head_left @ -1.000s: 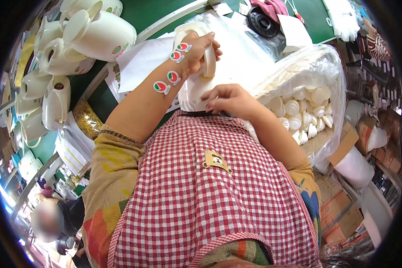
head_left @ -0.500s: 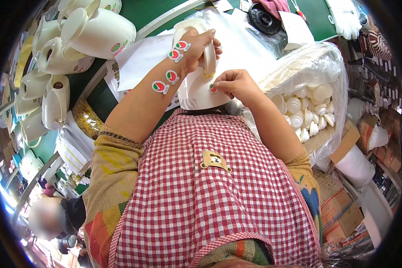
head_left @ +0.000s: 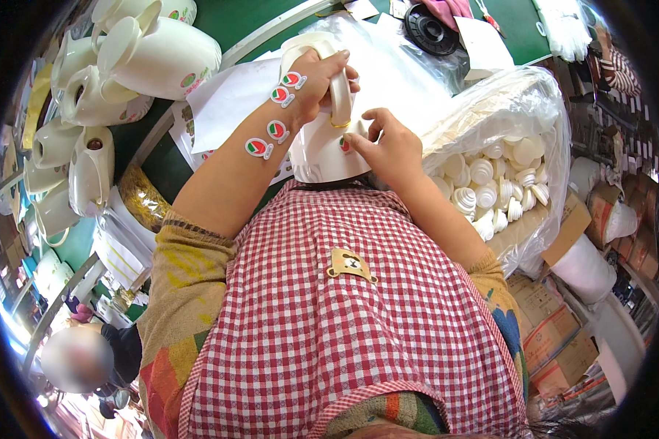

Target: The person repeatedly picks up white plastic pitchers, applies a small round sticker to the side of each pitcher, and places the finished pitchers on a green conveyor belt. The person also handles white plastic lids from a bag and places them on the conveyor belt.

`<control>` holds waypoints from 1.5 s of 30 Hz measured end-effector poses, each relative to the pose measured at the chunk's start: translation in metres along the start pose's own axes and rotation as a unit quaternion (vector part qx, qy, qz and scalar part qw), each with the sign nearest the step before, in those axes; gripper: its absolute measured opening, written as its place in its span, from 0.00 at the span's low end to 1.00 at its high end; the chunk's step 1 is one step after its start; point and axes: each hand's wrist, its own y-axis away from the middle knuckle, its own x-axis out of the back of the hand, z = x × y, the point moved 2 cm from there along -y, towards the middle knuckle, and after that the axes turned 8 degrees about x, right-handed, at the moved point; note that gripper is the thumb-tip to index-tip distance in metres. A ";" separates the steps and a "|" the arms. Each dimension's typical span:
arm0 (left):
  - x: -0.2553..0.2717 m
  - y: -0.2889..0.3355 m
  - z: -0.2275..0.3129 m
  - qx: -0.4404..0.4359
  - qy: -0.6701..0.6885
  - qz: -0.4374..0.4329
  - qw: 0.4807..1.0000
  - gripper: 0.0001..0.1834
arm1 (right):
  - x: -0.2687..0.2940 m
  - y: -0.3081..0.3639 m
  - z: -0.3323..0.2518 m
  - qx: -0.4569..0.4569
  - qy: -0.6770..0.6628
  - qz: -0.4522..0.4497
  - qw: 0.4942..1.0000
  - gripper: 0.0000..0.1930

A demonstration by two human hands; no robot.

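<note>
My left hand (head_left: 322, 80) is closed around the handle (head_left: 340, 99) of a white plastic jug (head_left: 318, 157), whose base rests against the apron at my front. A small red and green sticker (head_left: 344, 144) sits on the jug's side, below the handle. The thumb of my right hand (head_left: 394, 150) lies on the sticker's right edge; the index finger is bent and lifted away from the thumb, with nothing held between them. Several round red and green stickers (head_left: 277, 131) are stuck along my left wrist and forearm.
Several white jugs (head_left: 161, 58) lie at the left. Right of the jug stands a clear plastic bag (head_left: 542, 95) of white stoppers (head_left: 483, 196). Paper sheets (head_left: 231, 110) and a black round lid (head_left: 430, 29) lie on the green table (head_left: 271, 13). A person (head_left: 124, 351) is at lower left.
My right thumb and index finger have come apart from their pinch at the sticker, and the thumb now presses on it. The left hand and jug have shifted slightly left.
</note>
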 end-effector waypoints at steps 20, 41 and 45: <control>0.117 -0.194 0.255 -0.389 -0.386 0.289 0.785 0.20 | 0.033 0.029 0.046 -0.045 -0.316 -0.048 0.947 0.09; 0.242 0.107 0.116 -0.416 -0.325 0.451 0.720 0.20 | 0.025 -0.035 0.007 0.061 -0.312 -0.063 0.946 0.10; 0.348 0.080 0.091 -0.263 -0.464 0.457 0.712 0.24 | 0.009 -0.016 -0.020 0.087 -0.305 -0.162 0.934 0.13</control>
